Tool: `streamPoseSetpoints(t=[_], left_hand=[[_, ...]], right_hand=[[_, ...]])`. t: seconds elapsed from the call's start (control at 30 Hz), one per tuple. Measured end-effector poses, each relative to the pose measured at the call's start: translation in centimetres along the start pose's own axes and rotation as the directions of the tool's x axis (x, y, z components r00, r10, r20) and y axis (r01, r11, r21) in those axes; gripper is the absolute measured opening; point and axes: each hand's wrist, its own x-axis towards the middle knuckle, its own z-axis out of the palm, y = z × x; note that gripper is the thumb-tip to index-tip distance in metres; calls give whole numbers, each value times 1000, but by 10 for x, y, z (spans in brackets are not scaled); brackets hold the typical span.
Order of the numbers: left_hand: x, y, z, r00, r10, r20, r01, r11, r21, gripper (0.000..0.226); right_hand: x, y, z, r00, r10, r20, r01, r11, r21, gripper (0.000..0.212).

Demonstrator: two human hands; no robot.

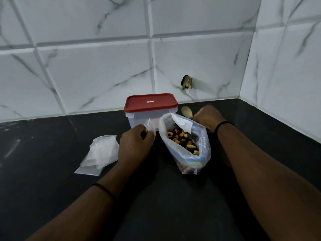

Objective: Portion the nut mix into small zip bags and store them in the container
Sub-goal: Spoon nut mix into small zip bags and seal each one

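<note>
Both forearms enter from the near edge, each with a thin dark band at the wrist. On the dark countertop (52, 197), my left hand (134, 145) has its fingers curled and pinches a small clear zip bag (150, 126), which stands upright above the knuckles. My right hand (207, 118) is closed round the handle of a wooden spoon (186, 111); the spoon's bowl shows just beyond the hand, to its left. Between the two hands stands the large nut mix bag (189, 153), its mouth open and its rim folded outward; mixed nuts (182, 140) are visible inside. The right hand sits just behind the bag's far right rim; whether it touches the plastic cannot be determined. To the left of my left hand lies a loose stack of empty zip bags (99, 153), flat on the counter. Beyond the left hand, close behind the held bag, stands the clear container (137, 119) with its red lid (150, 102) fitted on. White marbled wall tiles (104, 66) rise behind it.
</note>
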Motion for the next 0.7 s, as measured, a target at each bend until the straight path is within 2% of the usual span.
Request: streamPoseSetpoints(t=[0.1,0.17,0.27,0.3,0.4,0.57,0.63,0.7], left_hand=[[0,1,-1,1000,-16,18,16,1000,-15,24],[0,2,-4,999,-25,25,26,999,-28,24],[-2,2,-7,1000,-10,5,11,999,-50,27],[-2,1,-9,1000,-1,-12,0,998,-56,29],[-3,-1,-14,998,34,-52,-37,997,-69,31],[-2,-7,-22,991,88,-103,-95,993,-71,28],[-1,-8,-22,987,104,-123,-112,992,-65,30],[0,-8,-20,984,116,-132,-124,991,-54,30]], right_hand=[[-21,-9,-13,963,-128,-236,144,988,51,26],[-43,-26,-18,921,-206,-331,258,958,121,23],[-82,-59,-10,910,-302,-285,385,871,307,18],[-93,-68,-2,895,-356,-269,430,850,304,16],[-117,-82,25,836,-500,-227,538,829,154,29],[-124,-83,52,787,-575,-226,595,803,28,50],[-120,-80,55,770,-576,-274,591,806,-33,43],[-119,-79,55,794,-524,-308,535,843,-54,25]])
